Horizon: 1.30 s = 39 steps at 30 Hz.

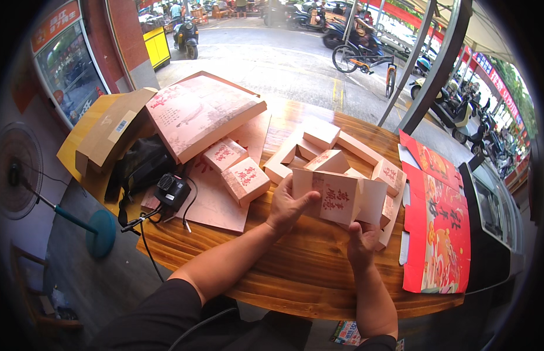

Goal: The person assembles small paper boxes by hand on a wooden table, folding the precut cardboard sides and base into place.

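Note:
Between my two hands is a small pink paper box (329,196) with red characters on one panel, a pale flap standing out at its right. My left hand (288,207) grips its left side, thumb across the front. My right hand (363,240) pinches its lower right corner. Just behind it lies a pink tray-like frame (361,150) with several small boxes, among them a closed one (321,133) at the back and another (389,175) at the right. Left of my left hand, two small closed boxes (246,180) sit on a flat pink sheet.
A large pink box (204,114) leans at the back left beside a brown carton (117,126). A black device with cables (172,192) and a black bag (144,161) lie near them. Flat red printed cardboard (438,231) covers the table's right end. A fan (99,233) stands left of the wooden table (283,275).

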Each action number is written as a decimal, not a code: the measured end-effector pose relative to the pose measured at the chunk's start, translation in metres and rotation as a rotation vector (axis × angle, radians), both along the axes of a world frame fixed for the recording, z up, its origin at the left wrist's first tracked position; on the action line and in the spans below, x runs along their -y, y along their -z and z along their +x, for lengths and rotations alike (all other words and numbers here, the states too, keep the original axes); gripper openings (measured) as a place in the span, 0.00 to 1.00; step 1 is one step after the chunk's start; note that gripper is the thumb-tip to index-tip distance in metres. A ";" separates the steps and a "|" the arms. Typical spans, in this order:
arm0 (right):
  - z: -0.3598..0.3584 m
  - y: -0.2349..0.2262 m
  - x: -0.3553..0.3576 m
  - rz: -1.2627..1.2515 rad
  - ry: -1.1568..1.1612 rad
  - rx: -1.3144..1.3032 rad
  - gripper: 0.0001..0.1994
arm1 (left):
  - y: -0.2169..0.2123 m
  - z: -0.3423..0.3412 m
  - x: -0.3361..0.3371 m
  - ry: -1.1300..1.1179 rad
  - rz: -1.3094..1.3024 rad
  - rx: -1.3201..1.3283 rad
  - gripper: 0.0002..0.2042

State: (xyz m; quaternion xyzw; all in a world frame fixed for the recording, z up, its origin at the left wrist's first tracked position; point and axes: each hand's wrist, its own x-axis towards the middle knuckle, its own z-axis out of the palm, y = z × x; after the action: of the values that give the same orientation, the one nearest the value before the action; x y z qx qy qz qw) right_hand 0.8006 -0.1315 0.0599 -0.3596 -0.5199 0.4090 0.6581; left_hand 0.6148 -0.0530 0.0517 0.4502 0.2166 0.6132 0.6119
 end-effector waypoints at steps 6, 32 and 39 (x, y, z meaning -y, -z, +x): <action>-0.002 -0.003 -0.002 -0.003 0.100 -0.087 0.27 | 0.000 -0.001 0.002 0.034 0.007 -0.002 0.20; 0.006 -0.004 -0.006 0.070 0.176 -0.384 0.20 | -0.006 -0.007 0.001 0.354 -0.069 0.304 0.29; 0.006 -0.002 -0.005 0.085 0.171 -0.321 0.19 | -0.009 -0.001 0.003 0.170 0.048 0.109 0.32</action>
State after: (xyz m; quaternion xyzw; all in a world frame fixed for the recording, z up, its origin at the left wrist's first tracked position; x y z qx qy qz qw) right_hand 0.8064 -0.1261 0.0614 -0.3043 -0.3926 0.3815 0.7796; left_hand 0.6141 -0.0558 0.0602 0.4473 0.1291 0.5878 0.6616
